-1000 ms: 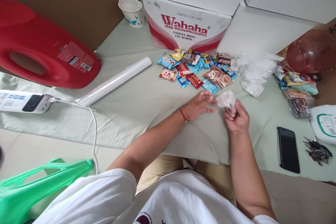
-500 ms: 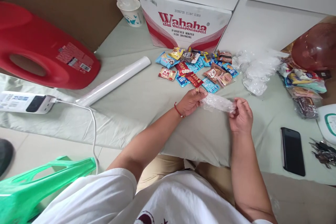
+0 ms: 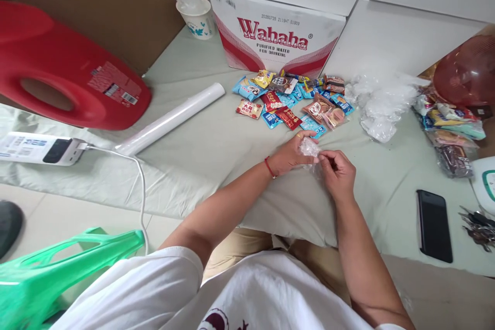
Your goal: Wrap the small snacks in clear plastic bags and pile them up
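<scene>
My left hand (image 3: 291, 156), with a red string bracelet at the wrist, is closed around a crumpled piece of clear plastic film (image 3: 309, 148). The fingertips of my right hand (image 3: 339, 171) pinch the film's right side. Both hands are close together, over the front part of the cloth-covered table. Just beyond them lies a pile of wrapped snacks (image 3: 288, 117) in red, blue, brown and yellow packets. To the right of that pile is a heap of clear plastic (image 3: 381, 105).
A white roll (image 3: 174, 118), a red jug (image 3: 77, 69) and a power bank (image 3: 42, 148) with a cable are at left. A Wahaha box (image 3: 276, 36) and paper cup (image 3: 198, 20) stand behind. More snacks (image 3: 452, 129), a phone (image 3: 434, 225) and keys (image 3: 479, 227) lie right.
The film, earlier stretched between my hands, is now bunched up in my left hand. My right hand has moved left, close to my left hand. The view has shifted slightly.
</scene>
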Tool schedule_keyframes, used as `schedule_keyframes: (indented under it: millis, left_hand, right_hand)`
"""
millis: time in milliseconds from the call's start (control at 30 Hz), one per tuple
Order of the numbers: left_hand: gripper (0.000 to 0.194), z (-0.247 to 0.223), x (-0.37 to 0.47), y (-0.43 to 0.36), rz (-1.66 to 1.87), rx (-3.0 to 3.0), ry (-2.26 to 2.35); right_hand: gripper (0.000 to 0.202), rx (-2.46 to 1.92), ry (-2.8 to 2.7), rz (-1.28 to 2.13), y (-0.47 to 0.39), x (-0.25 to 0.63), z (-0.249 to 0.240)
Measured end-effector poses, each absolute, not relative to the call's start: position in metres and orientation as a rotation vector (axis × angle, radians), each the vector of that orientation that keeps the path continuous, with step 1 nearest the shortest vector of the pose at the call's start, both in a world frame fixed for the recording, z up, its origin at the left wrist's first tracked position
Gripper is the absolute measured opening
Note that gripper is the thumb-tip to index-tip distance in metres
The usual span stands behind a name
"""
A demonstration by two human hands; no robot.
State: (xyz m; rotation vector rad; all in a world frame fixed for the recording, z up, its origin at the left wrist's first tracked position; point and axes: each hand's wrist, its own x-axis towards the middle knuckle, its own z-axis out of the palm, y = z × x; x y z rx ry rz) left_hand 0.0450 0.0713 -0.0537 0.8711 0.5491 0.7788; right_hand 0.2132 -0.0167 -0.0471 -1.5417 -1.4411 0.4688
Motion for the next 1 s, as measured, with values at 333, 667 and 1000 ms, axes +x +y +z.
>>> schedule_keyframes:
  millis: [333,667,1000]
  left_hand:
    - [0.088,-0.062,0.048,0.074,0.84,0.85,0.637]
    - [0.054,-0.061,0.052,0.075,0.794,0.947,0.62]
    - [0.052,-0.059,0.049,0.076,0.727,0.904,0.503]
  right_hand:
    - [0.025,-1.537,-1.448,0.477,-0.013,0.212,-0.047]
    - [0.032,-1.43,-0.929,0.931,-0.008,0.218,-0.058]
    - [0.039,-1.377,-1.009,0.949,-0.005,0.217,-0.056]
